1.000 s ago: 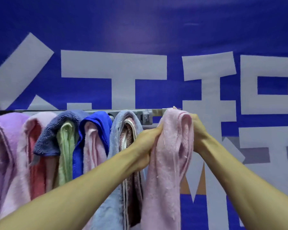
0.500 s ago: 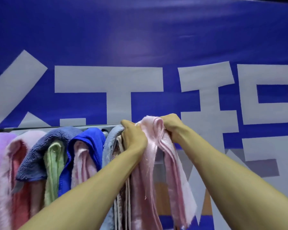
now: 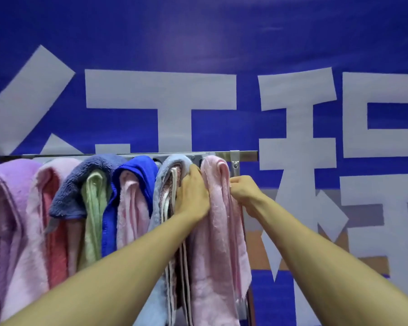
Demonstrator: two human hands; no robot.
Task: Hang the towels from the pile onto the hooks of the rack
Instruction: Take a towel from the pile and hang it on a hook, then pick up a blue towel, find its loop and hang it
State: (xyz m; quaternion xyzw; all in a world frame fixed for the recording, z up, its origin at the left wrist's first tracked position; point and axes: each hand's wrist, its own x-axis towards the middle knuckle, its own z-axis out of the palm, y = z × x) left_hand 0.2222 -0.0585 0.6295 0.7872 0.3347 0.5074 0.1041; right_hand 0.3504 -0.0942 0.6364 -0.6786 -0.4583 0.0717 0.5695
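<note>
So the pink towel (image 3: 218, 231) is draped off the rack (image 3: 247, 156) near its right end, hanging right beside the other towels (image 3: 137, 175). The left hand (image 3: 193, 196) has its fingers curled into the left fold, and the right hand (image 3: 244, 191) pinches the right edge. A metal hook (image 3: 234, 161) shows just right of it.

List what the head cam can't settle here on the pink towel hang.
- Hook under the pink towel: head view, covered by the towel's fold; seating unknown.
- Left grip: head view, fingertips buried between pink towel and light blue towel; hold unclear.
- Towel pile: outside the frame.
- Towel bottoms: cut by the lower edge.
</note>
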